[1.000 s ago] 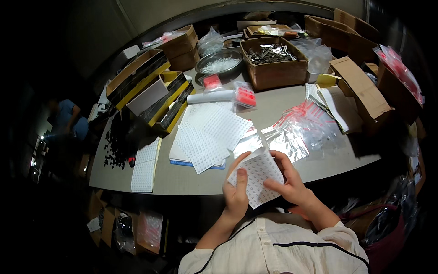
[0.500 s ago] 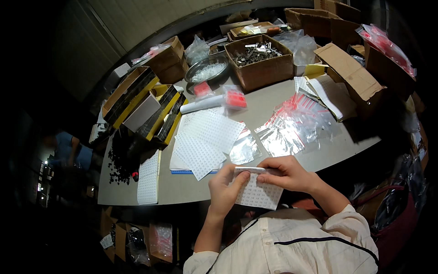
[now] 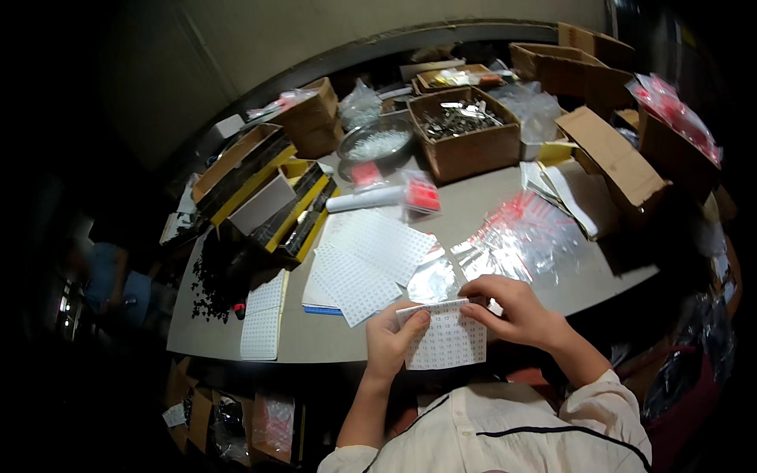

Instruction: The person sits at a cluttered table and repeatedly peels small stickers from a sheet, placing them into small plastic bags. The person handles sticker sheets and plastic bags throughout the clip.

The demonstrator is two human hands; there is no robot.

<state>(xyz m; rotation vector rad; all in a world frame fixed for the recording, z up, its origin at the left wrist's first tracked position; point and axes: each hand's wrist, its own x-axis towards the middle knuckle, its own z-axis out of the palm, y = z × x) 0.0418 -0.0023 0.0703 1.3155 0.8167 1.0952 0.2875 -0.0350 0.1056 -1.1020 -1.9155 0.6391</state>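
A white sheet of small printed stickers (image 3: 446, 344) is held up in front of my chest, just off the table's near edge. My left hand (image 3: 386, 343) pinches its left side, thumb on the printed face. At the upper right corner, my right hand (image 3: 511, 314) grips the sheet between thumb and fingers. Beyond the hands, more printed sheets (image 3: 359, 280) lie fanned on a pad with a blue edge. Silvery clear bags (image 3: 434, 280) rest on the table right behind my held sheet. A heap of clear zip bags with red strips (image 3: 524, 236) spreads to their right.
Yellow-and-black boxes (image 3: 276, 201) stand at left, near scattered small black parts (image 3: 211, 288) and a sticker pad (image 3: 262, 319). Behind are a bowl of clear pieces (image 3: 377, 146) and a carton of metal parts (image 3: 473, 154). An open carton (image 3: 611, 158) stands right. Another person (image 3: 118, 284) is far left.
The sheet's folded-over top now lies flatter, showing more of its printed face. My right hand has shifted slightly right. The whole view has tilted, shifting the table lower in the picture.
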